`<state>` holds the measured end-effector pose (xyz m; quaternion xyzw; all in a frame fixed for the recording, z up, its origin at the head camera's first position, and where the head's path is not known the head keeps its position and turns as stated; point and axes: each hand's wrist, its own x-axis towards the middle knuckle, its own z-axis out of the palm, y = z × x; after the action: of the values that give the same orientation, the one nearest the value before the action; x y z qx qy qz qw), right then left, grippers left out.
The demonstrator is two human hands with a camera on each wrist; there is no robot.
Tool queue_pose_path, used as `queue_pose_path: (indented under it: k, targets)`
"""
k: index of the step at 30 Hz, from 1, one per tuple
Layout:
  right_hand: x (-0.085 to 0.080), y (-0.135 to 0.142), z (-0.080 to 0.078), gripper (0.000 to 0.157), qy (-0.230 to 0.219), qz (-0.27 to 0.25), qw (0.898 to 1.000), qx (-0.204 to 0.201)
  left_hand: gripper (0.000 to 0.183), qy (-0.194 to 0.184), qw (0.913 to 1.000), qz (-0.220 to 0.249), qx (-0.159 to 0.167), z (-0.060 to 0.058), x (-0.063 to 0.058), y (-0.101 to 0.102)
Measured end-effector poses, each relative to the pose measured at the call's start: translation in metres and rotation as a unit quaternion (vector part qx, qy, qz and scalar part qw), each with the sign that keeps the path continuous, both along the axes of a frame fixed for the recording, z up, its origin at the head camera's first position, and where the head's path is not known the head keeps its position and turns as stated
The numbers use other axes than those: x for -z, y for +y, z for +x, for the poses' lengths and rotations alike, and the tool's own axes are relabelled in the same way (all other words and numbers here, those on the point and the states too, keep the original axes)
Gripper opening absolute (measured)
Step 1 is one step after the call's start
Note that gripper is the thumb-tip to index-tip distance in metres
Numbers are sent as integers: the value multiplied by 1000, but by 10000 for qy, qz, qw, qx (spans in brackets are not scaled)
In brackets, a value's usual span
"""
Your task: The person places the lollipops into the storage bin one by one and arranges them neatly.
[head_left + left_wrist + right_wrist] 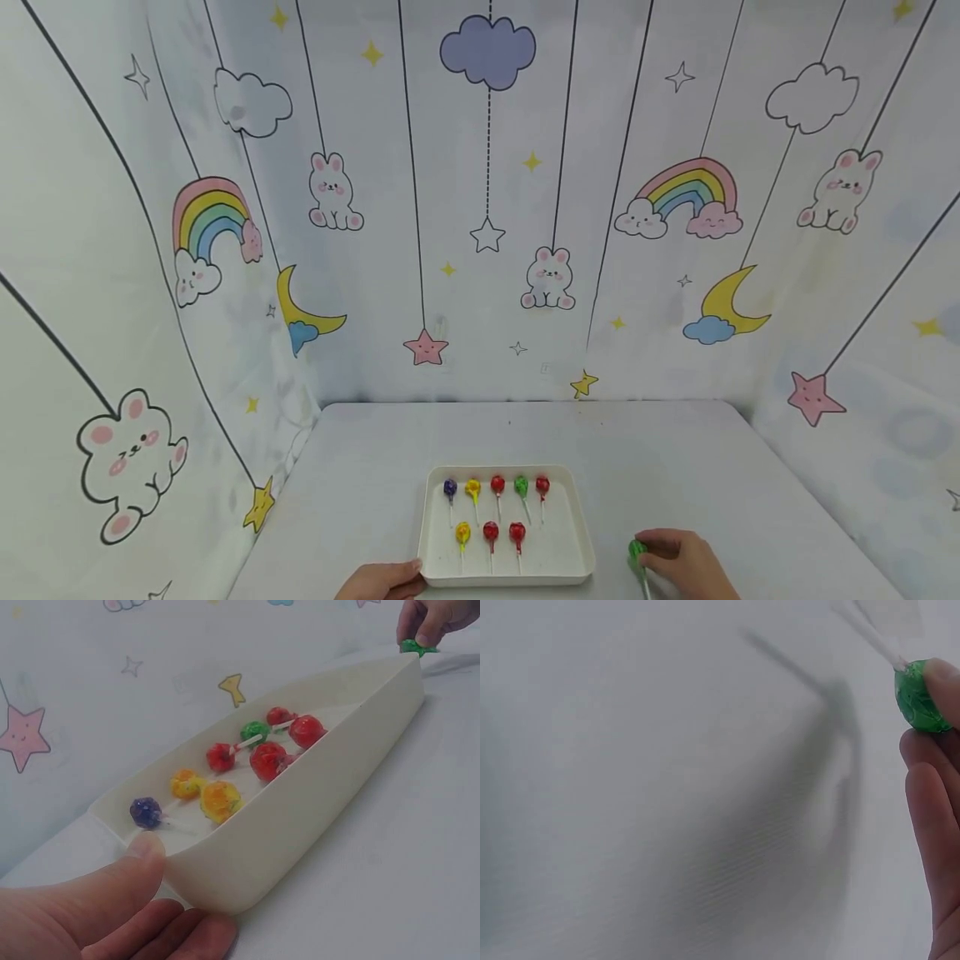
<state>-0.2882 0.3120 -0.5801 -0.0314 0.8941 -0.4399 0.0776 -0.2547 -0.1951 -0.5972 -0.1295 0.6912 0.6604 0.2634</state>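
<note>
A white rectangular tray [551, 533] holds several wrapped lollipops in two rows. The back row runs purple [450, 487], yellow [472, 488], red [497, 484], green [522, 486] and red [542, 484]; the front row has a yellow one [462, 533] and two red ones [491, 532]. At the tray's near left corner my left hand [384, 580] grips the wall, thumb at the rim and fingers against the outside. Right of the tray, my right hand [686, 560] pinches a green lollipop [919, 697] by its wrapped head, above the table. Its white stick [866, 634] points away from the fingers.
The tray stands on a white table [360, 467]. White cloth walls [480, 292] printed with rabbits, stars, clouds and rainbows enclose the table at the back and both sides. A shadow [780, 787] of the hand and lollipop falls on the white surface.
</note>
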Motion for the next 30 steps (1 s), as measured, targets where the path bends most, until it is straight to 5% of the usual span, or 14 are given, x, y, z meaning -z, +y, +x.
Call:
queue_pose_path:
  k: [5,15,30]
  targets:
    - [-18,-14,-6,45,479,-49,9986,-223,54,-14,10000,40,-42,0,-1,0]
    - [-36,-70,-33,36,694,-270,9957,-559,51,41,10000,66,-57,3,-7,3]
    - [-25,-144,-57,23,567,88,9899,-1293,53,-55,9998,207,-13,3,-5,1]
